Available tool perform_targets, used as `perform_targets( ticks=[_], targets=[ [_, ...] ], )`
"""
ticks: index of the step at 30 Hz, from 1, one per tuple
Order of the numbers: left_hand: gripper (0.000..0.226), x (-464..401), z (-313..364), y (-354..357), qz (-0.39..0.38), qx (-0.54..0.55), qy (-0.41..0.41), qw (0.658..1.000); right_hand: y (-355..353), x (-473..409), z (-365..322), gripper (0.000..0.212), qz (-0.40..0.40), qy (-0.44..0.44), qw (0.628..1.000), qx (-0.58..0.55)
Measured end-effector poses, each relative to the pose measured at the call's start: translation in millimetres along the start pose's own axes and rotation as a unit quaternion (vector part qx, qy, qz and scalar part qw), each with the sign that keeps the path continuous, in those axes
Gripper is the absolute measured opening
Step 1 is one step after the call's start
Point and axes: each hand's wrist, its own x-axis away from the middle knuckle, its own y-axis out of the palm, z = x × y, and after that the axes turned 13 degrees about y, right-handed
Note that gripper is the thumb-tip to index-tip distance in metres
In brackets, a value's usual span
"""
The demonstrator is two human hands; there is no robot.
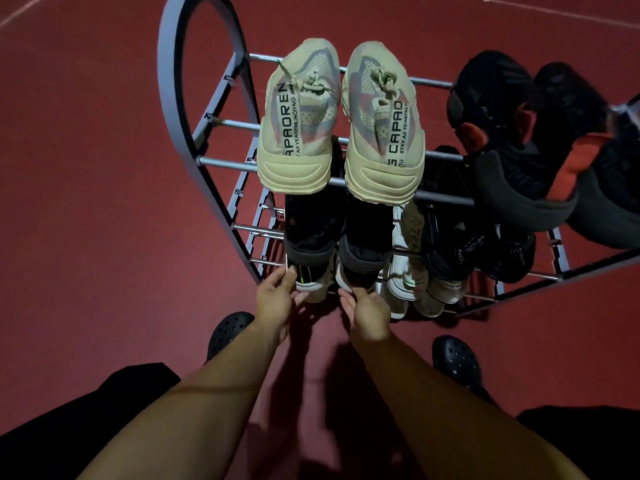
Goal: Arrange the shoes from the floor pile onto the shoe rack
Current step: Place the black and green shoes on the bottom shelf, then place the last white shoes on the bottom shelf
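A grey metal shoe rack [221, 124] with several tiers stands on the red floor before me. On its top tier sit two beige sneakers [301, 116] and two black-and-red shoes [512, 140]. Dark shoes [311, 230] fill the middle tier. Low at the rack's front, my left hand [275, 299] grips the heel of a black-and-white shoe with a green stripe [306, 277]. My right hand [369, 315] grips the heel of its partner [349, 277] beside it. Both shoes lie mostly hidden under the tier above.
White and black sneakers [401, 271] crowd the lower tiers to the right. My feet in black perforated clogs [230, 329] stand close to the rack's front. Red floor lies bare to the left of the rack.
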Motion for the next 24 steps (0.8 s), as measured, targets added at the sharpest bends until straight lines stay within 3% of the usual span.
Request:
perform_targets(
  ticks=[3, 6, 10, 15, 16, 19, 24],
  targets=[
    [0.026, -22.3, 0.2, 9.0, 0.001, -0.063, 0.008, 0.998, 4.8, -12.7, -13.1, 0.040, 0.012, 0.024, 0.999, 0.023],
    [0.024, -24.3, -5.9, 11.0, -0.021, -0.120, 0.008, 0.993, -2.4, -15.6, -12.4, 0.039, 0.024, 0.073, 0.990, 0.122],
    [0.041, -22.2, -19.3, -2.6, -0.062, -0.132, 0.022, 0.989, -18.9, -24.9, -6.8, 0.055, -0.002, 0.063, 0.979, 0.192],
    [0.060, 4.8, -28.0, -17.8, -0.054, -0.196, -0.011, 0.979, -47.0, -8.4, -2.1, 0.015, -0.019, 0.046, 0.954, 0.296],
    [0.062, 10.0, -31.5, -20.6, -0.062, -0.224, -0.021, 0.972, -55.4, -4.9, -0.5, 0.014, -0.007, 0.034, 0.946, 0.322],
    [0.061, 22.2, -40.8, -20.5, -0.118, -0.329, -0.025, 0.937, -84.4, 1.3, -3.5, 0.042, 0.032, -0.036, 0.894, 0.446],
    [0.057, 39.3, -62.8, 2.1, -0.199, -0.398, -0.014, 0.895, -126.1, 3.4, -23.0, 0.035, 0.113, -0.058, 0.829, 0.544]
  ],
)
